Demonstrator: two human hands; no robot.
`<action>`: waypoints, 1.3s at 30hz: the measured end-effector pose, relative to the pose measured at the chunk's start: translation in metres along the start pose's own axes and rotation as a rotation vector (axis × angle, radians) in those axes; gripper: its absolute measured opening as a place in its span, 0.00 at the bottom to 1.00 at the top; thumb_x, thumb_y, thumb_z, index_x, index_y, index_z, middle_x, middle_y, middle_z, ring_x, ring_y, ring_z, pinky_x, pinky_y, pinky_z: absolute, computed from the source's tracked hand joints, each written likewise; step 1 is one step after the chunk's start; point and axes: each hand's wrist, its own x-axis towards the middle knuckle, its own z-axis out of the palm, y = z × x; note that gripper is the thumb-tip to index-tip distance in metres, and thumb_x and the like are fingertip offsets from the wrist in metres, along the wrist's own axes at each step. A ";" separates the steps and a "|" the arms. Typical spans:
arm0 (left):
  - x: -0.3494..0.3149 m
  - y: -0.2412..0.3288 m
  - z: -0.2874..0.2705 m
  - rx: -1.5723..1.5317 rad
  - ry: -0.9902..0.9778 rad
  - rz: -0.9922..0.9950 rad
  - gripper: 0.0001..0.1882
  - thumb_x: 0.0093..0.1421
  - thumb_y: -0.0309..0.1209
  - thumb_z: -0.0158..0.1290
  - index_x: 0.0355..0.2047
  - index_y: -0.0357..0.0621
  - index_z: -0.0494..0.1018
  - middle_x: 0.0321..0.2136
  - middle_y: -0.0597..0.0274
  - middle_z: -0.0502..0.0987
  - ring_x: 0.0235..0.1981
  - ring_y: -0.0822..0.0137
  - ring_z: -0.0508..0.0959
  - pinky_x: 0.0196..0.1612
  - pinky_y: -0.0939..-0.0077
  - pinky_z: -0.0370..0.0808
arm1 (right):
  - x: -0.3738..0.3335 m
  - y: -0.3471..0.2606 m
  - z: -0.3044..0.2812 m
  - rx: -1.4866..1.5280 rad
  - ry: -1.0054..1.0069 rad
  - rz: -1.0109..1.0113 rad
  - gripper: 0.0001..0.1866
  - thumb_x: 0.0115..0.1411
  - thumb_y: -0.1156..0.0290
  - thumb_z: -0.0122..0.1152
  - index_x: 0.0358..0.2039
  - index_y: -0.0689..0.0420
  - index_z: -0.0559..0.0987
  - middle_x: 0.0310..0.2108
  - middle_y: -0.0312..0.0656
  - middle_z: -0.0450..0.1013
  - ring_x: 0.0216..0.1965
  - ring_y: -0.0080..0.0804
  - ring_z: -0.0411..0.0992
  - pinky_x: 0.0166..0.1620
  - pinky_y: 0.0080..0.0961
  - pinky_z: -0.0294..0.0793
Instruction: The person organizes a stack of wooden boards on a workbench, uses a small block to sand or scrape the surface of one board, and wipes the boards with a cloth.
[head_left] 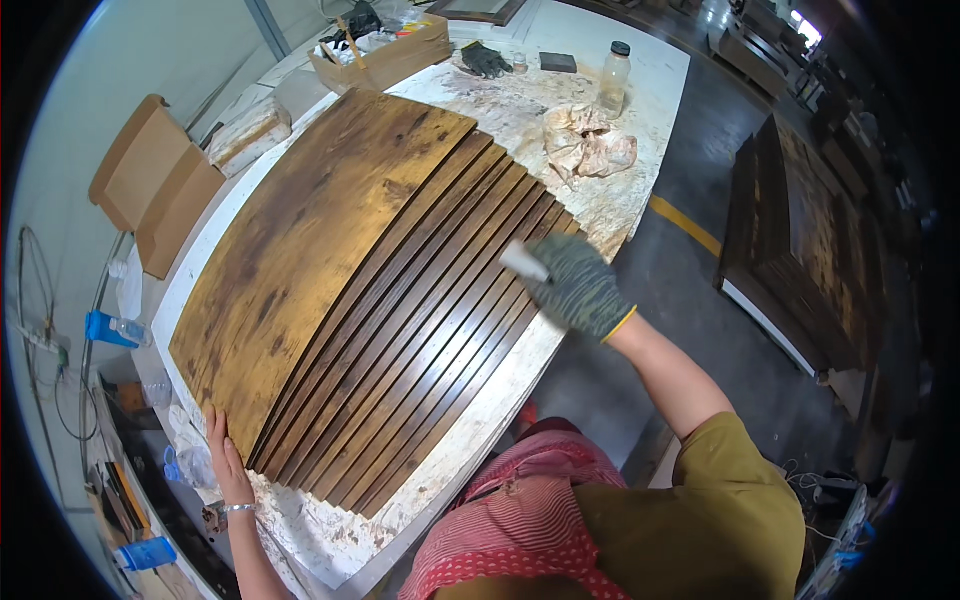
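Brown boards [330, 250] leave table margin [490, 400] beyond their edges; right hand [580, 285] grips pale block [524, 262], left hand [230, 462] extended.

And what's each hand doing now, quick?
Left hand: open, touching the lower corner of the top wooden board.
Right hand: closed, holding a small pale object, too blurred to name.

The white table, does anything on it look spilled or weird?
Yes, the white table has brown smears around the crumpled cloth and beside the boards, odd against its pale surface. I can't tell whether something spilled; the jar stands upright.
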 end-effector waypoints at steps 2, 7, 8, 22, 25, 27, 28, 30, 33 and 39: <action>0.002 0.004 0.003 -0.035 0.009 0.004 0.22 0.66 0.34 0.32 0.57 0.37 0.59 0.61 0.51 0.54 0.63 0.57 0.52 0.64 0.68 0.46 | 0.009 0.003 -0.010 0.015 -0.041 0.251 0.22 0.51 0.60 0.56 0.43 0.60 0.74 0.37 0.52 0.70 0.41 0.47 0.67 0.45 0.39 0.66; 0.004 -0.001 0.007 -0.121 0.040 0.064 0.22 0.65 0.33 0.33 0.57 0.37 0.60 0.61 0.52 0.54 0.63 0.58 0.52 0.63 0.68 0.46 | -0.011 -0.038 0.007 -0.042 -0.027 0.159 0.20 0.50 0.63 0.55 0.42 0.60 0.74 0.36 0.51 0.69 0.39 0.47 0.67 0.44 0.38 0.67; 0.003 -0.003 0.006 -0.134 0.049 0.077 0.22 0.65 0.33 0.33 0.56 0.37 0.60 0.61 0.52 0.54 0.63 0.57 0.53 0.63 0.68 0.46 | -0.019 -0.064 0.010 -0.042 0.030 0.090 0.21 0.48 0.63 0.58 0.42 0.60 0.74 0.35 0.50 0.69 0.38 0.47 0.68 0.42 0.38 0.67; 0.005 -0.019 0.024 -0.188 0.182 0.151 0.22 0.64 0.36 0.33 0.53 0.40 0.64 0.59 0.51 0.57 0.61 0.54 0.56 0.62 0.64 0.49 | -0.083 -0.307 0.044 0.188 -0.210 -0.191 0.15 0.48 0.63 0.53 0.32 0.61 0.74 0.22 0.44 0.69 0.24 0.40 0.69 0.32 0.39 0.66; 0.004 -0.018 0.023 -0.204 0.198 0.157 0.21 0.64 0.36 0.33 0.53 0.41 0.65 0.59 0.51 0.58 0.60 0.53 0.57 0.61 0.63 0.49 | -0.098 -0.343 0.068 0.459 -0.299 -0.333 0.17 0.51 0.58 0.53 0.34 0.60 0.73 0.24 0.43 0.68 0.27 0.38 0.69 0.32 0.38 0.66; 0.002 -0.019 0.023 -0.220 0.193 0.144 0.20 0.64 0.35 0.34 0.52 0.41 0.65 0.59 0.51 0.58 0.60 0.53 0.57 0.61 0.63 0.49 | -0.102 -0.357 0.073 0.441 -0.281 -0.440 0.18 0.52 0.57 0.52 0.34 0.59 0.73 0.25 0.43 0.68 0.27 0.38 0.68 0.33 0.37 0.65; 0.002 -0.020 0.023 -0.218 0.200 0.138 0.20 0.64 0.35 0.34 0.52 0.41 0.65 0.59 0.51 0.58 0.60 0.53 0.57 0.61 0.63 0.49 | -0.102 -0.362 0.074 0.426 -0.261 -0.546 0.18 0.54 0.55 0.51 0.34 0.59 0.73 0.25 0.43 0.67 0.28 0.39 0.68 0.33 0.37 0.65; 0.002 -0.019 0.023 -0.217 0.212 0.167 0.20 0.63 0.34 0.34 0.52 0.42 0.65 0.58 0.51 0.58 0.59 0.52 0.57 0.61 0.62 0.50 | -0.087 -0.366 0.066 0.398 -0.274 -0.547 0.18 0.55 0.55 0.50 0.33 0.58 0.73 0.25 0.43 0.67 0.28 0.39 0.67 0.34 0.37 0.64; 0.004 -0.016 0.024 -0.228 0.215 0.164 0.20 0.63 0.34 0.34 0.52 0.42 0.65 0.58 0.52 0.59 0.58 0.52 0.57 0.61 0.62 0.50 | -0.067 -0.356 0.060 0.289 -0.324 -0.535 0.20 0.47 0.58 0.56 0.38 0.57 0.73 0.25 0.39 0.65 0.26 0.33 0.65 0.31 0.32 0.65; 0.000 -0.015 0.023 -0.209 0.235 0.148 0.20 0.63 0.35 0.35 0.52 0.42 0.65 0.59 0.53 0.58 0.59 0.52 0.56 0.61 0.62 0.50 | -0.053 -0.323 0.039 0.092 -0.337 -0.497 0.17 0.49 0.61 0.56 0.37 0.56 0.73 0.28 0.40 0.68 0.28 0.33 0.68 0.34 0.32 0.66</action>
